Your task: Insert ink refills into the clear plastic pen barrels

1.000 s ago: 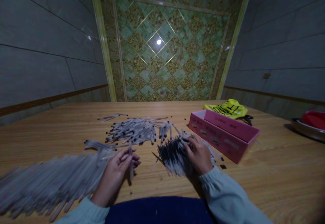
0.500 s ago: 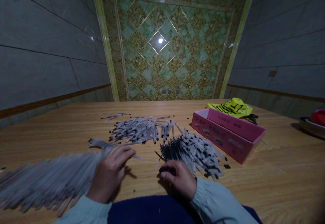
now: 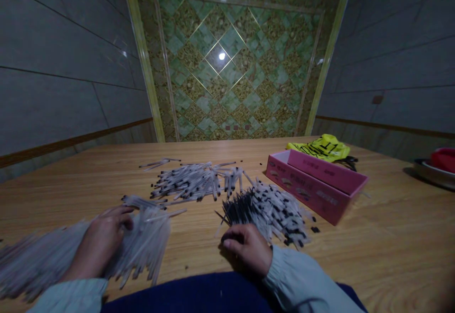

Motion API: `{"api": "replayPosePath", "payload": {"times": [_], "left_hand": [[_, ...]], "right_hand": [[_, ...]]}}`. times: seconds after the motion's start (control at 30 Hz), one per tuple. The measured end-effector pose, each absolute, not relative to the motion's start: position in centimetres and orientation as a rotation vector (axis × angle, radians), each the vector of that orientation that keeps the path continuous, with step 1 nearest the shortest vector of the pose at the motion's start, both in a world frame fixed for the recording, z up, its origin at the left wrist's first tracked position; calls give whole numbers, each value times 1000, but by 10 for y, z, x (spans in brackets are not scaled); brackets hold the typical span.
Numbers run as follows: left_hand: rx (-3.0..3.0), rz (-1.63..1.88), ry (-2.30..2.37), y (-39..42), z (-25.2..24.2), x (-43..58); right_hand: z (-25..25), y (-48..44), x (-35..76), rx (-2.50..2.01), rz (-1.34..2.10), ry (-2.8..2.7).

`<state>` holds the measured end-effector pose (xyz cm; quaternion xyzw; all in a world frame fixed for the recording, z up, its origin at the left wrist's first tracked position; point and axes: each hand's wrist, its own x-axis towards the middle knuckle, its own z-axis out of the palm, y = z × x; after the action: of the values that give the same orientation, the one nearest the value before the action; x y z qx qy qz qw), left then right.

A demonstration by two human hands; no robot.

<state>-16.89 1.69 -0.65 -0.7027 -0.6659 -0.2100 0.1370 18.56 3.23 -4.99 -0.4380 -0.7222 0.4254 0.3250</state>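
My left hand (image 3: 101, 239) lies over the heap of long clear plastic tubes (image 3: 142, 246), its fingers slightly bent and apart, touching the tubes. In front of that hand, thinner tubes with dark ends (image 3: 137, 201) lie across the heap. My right hand (image 3: 249, 249) rests near the table edge with curled fingers. Something dark shows at its fingertips, too small and shadowed to name. Just beyond it are a bundle of thin black pointed sticks (image 3: 237, 209) and a pile of short whitish pieces with black ends (image 3: 280, 209).
Behind the hands lies a pile of clear tubes with black tips (image 3: 188, 180) on the wooden table (image 3: 199, 251). To the right stand an open pink box (image 3: 309, 190), a yellow plastic bag (image 3: 325, 148) and a bowl holding something red (image 3: 439, 173). Small black bits lie about.
My left hand has moved left, from the right end of the clear tubes back over the heap, uncovering tubes there. The right hand has stayed nearly still.
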Motion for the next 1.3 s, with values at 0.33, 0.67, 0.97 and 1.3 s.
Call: {"api": "replayPosePath", "payload": {"times": [0.33, 0.67, 0.97, 1.3], "left_hand": [[-2556, -824, -1532, 25, -39, -63], [-2536, -858, -1665, 21, -55, -60], [-2533, -789, -1741, 21, -56, -54], [-2631, -1580, -1911, 21, -45, -32]], "right_hand": [[-36, 34, 180, -1150, 727, -2093], [-1, 118, 133, -1492, 257, -2397], [-6, 122, 103, -1563, 424, -2100], [-23, 51, 151, -968, 1179, -1313]]}}
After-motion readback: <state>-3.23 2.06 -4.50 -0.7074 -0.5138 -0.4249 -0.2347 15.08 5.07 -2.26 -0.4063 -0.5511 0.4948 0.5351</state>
